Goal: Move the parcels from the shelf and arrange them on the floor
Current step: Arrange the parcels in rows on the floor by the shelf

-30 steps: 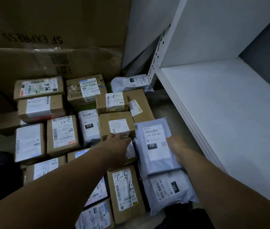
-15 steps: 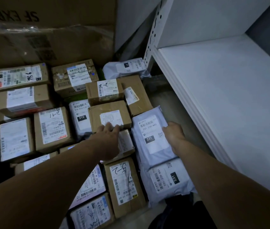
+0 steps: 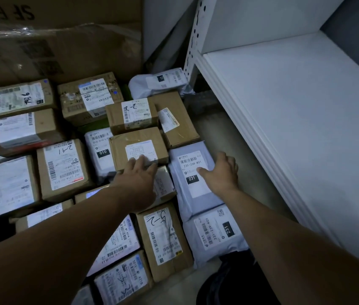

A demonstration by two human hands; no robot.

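Several parcels lie in rows on the floor, brown boxes and grey mailers with white labels. My left hand (image 3: 140,172) rests with straight fingers on the near edge of a brown box (image 3: 137,146) in the middle of the rows. My right hand (image 3: 221,170) holds the right edge of a grey mailer marked 231 (image 3: 189,179), thumb on its label and fingers curled over its side. A second grey mailer marked 231 (image 3: 215,232) lies just nearer. The white shelf (image 3: 295,128) at the right has nothing on its board.
A large cardboard box (image 3: 59,40) stands behind the parcels. The shelf's perforated white post (image 3: 192,40) rises beside a grey mailer (image 3: 161,83) at the back. A strip of bare floor (image 3: 224,137) runs between the parcels and the shelf's edge.
Both hands have slid forward. The left hand moved onto the brown box's label. The grey mailer marked 231 now lies closer against the box ahead.
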